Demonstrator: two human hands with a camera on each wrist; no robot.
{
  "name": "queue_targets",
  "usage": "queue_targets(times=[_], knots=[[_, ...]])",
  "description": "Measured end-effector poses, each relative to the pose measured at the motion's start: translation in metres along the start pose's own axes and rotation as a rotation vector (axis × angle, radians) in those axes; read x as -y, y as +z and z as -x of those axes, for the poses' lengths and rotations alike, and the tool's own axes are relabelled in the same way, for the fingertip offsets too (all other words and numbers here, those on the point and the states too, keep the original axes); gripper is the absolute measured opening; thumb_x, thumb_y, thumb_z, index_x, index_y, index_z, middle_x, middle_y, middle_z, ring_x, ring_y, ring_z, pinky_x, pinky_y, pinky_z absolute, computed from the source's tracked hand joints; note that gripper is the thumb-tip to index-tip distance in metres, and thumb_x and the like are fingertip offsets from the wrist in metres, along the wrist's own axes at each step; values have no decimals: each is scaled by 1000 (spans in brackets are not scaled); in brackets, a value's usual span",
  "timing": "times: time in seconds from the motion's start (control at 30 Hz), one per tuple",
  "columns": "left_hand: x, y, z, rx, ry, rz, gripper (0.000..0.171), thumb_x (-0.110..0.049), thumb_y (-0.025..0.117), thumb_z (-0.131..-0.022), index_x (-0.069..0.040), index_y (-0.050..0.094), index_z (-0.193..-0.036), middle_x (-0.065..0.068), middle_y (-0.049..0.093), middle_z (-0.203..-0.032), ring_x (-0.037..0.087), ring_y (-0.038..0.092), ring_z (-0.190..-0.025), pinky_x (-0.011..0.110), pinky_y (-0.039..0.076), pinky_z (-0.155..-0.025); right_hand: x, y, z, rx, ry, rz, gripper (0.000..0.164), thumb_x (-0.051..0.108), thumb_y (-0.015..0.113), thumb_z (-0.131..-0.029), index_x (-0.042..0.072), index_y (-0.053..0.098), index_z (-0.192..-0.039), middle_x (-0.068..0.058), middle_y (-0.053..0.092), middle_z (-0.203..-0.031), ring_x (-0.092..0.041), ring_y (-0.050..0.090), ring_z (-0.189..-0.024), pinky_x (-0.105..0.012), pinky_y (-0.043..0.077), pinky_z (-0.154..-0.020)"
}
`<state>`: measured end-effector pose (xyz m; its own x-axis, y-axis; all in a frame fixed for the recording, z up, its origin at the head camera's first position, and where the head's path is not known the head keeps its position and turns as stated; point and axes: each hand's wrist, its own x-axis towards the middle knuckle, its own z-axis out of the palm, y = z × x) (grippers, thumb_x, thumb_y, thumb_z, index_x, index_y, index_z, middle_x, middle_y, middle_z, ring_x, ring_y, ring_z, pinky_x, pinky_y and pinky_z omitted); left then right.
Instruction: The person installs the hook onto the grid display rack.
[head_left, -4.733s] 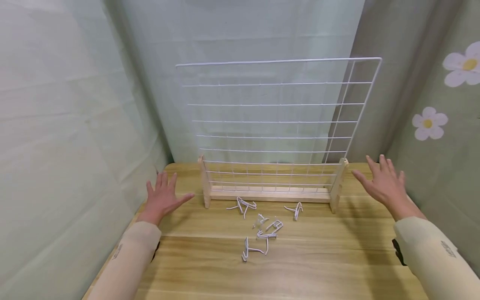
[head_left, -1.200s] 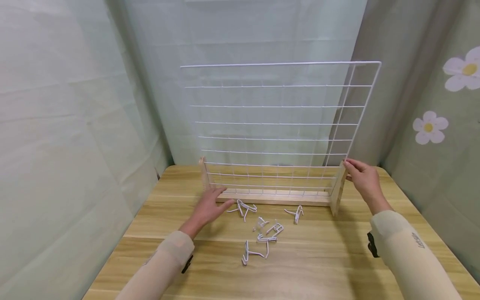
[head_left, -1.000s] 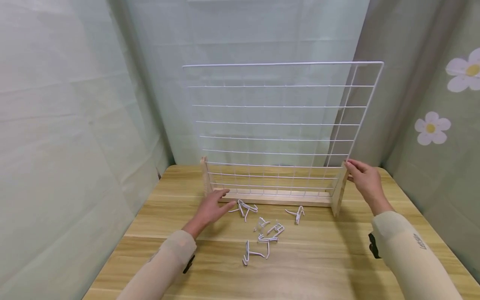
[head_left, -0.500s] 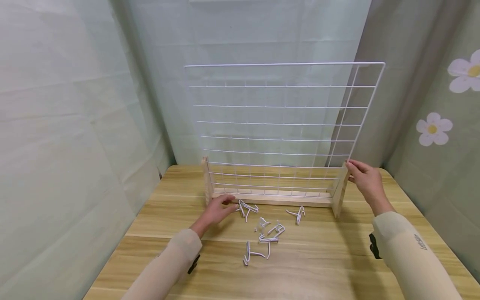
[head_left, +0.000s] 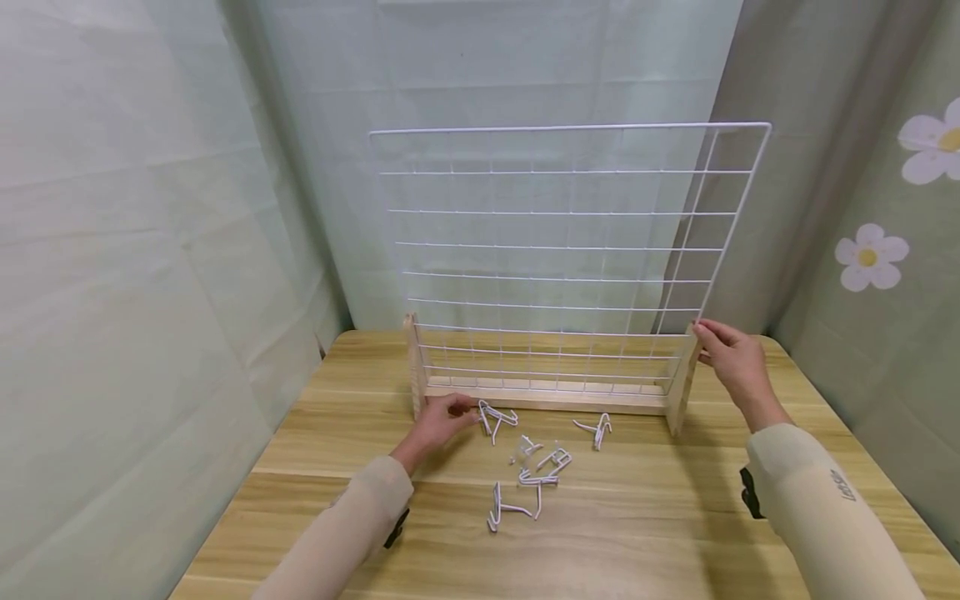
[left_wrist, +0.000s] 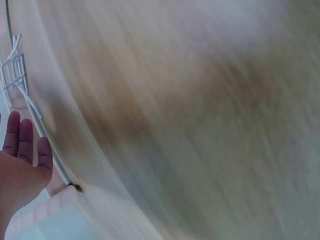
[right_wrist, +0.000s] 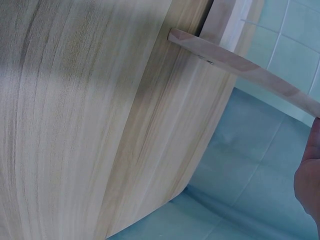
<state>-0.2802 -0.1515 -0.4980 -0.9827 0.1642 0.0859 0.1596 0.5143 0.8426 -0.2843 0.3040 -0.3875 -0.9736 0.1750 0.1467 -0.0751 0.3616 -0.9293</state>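
A white wire grid panel (head_left: 568, 213) stands upright in a wooden base with two side uprights. My right hand (head_left: 738, 367) pinches the top of the right wooden upright (head_left: 681, 383), beside the grid's side wire; the right wrist view shows that upright (right_wrist: 250, 70) with fingertips at its end. My left hand (head_left: 442, 423) reaches low in front of the base, its fingertips right at a pair of white wire hooks (head_left: 497, 417). In the left wrist view the outer fingers (left_wrist: 26, 142) are extended below the wire hooks (left_wrist: 15, 72); thumb and index are out of frame there.
More white wire hooks lie on the wooden table (head_left: 600, 533): one hook (head_left: 598, 432) at the right, a hook (head_left: 538, 478) in the middle, another hook (head_left: 497, 507) nearer. A small clear piece (head_left: 523, 448) lies among them. Cloth curtains (head_left: 150, 250) surround the table.
Both hands came in from beside the stand. The right hand took hold of the right upright and stays there. My left hand moved right to the pair of hooks, fingers drawing together.
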Motion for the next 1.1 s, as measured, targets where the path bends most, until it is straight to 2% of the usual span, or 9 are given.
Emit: queue_targets(times=[0.1, 0.23, 0.53, 0.7, 0.87, 1.1], knots=[[1, 3, -1, -1, 6, 11, 25, -9, 74, -89, 3, 69, -111, 9, 68, -101, 25, 60, -97, 44, 49, -91, 0, 0, 0, 4, 6, 13, 60, 41, 47, -103, -2, 47, -144, -22, 49, -140, -8, 56, -107, -21, 50, -86], [3, 7, -2, -20, -3, 23, 22, -4, 74, -88, 4, 69, -107, 9, 68, -97, 23, 61, -93, 41, 51, -88, 1, 1, -1, 7, 15, 27, 59, 42, 46, -103, -1, 46, -145, -23, 48, -141, -12, 56, -110, -26, 49, -89], [11, 12, -5, -43, -35, -28, 19, -7, 76, -87, 1, 71, -104, 8, 69, -97, 22, 62, -92, 38, 51, -84, 1, 2, -1, -5, 15, 15, 60, 42, 48, -103, -1, 46, -145, -24, 48, -142, -4, 56, -104, -16, 51, -81], [14, 14, -6, -49, -31, -38, 17, -8, 76, -87, 0, 73, -101, 8, 70, -99, 23, 62, -95, 39, 50, -87, 0, 1, -2, -14, 18, -1, 60, 41, 49, -102, -2, 47, -144, -21, 50, -140, -2, 55, -102, -16, 51, -81], [17, 16, -7, -53, 24, -76, 13, -8, 77, -85, 0, 74, -96, 10, 70, -97, 26, 62, -94, 41, 50, -87, -1, 1, -1, -19, 25, -13, 61, 41, 51, -102, -2, 47, -144, -18, 52, -137, 0, 56, -101, -17, 51, -81], [19, 17, -8, -66, 16, -74, 11, -8, 78, -85, 0, 75, -93, 8, 67, -96, 25, 60, -93, 39, 49, -85, -1, 1, 0, -20, 13, -29, 61, 40, 52, -101, -5, 47, -143, -7, 57, -128, 2, 55, -98, -16, 51, -81]])
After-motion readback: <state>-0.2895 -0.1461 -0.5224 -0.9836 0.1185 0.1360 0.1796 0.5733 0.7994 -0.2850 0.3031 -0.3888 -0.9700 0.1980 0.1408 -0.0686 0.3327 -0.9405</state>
